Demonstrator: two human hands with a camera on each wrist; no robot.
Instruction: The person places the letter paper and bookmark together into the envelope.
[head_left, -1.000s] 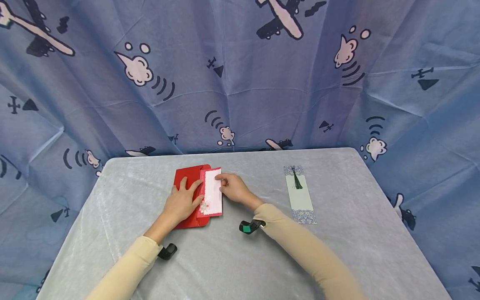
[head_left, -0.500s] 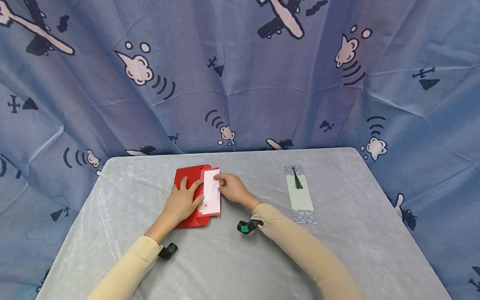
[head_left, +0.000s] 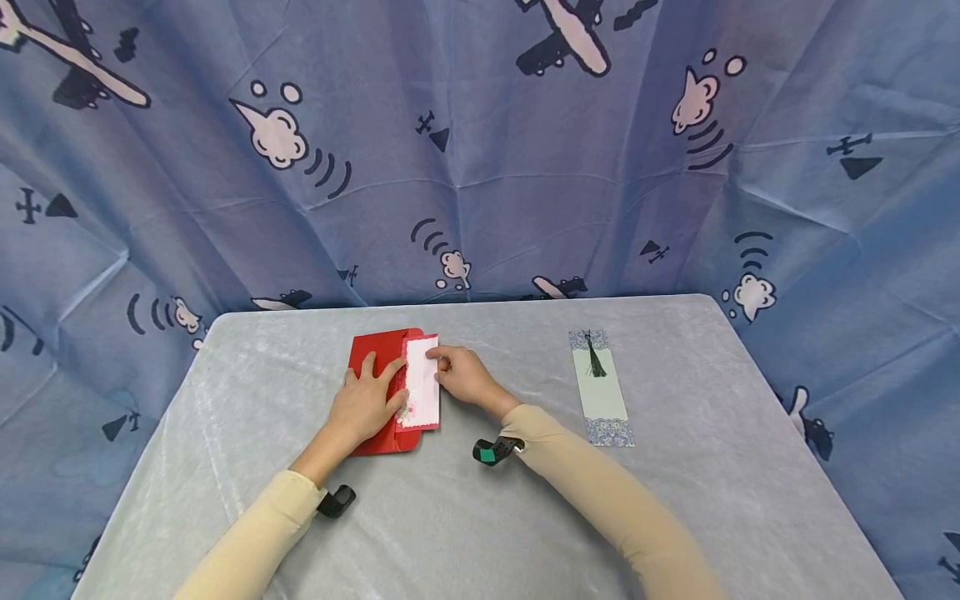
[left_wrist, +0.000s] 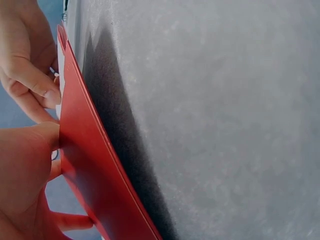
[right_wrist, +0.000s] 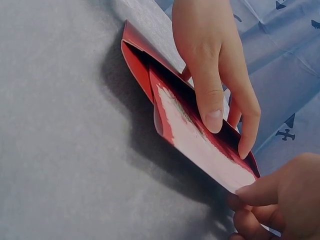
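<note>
Card [head_left: 422, 385], pinched by right hand [head_left: 468, 378], partly inside red envelope [head_left: 381, 342] under splayed left hand [head_left: 362, 408].

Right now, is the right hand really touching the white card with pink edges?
Touching: the right wrist view shows the right hand pinching the white card at its edge.

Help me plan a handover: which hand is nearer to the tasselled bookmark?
Right. The right hand pinches the card, left of the bookmark; the left hand lies farther left, on the red envelope.
</note>
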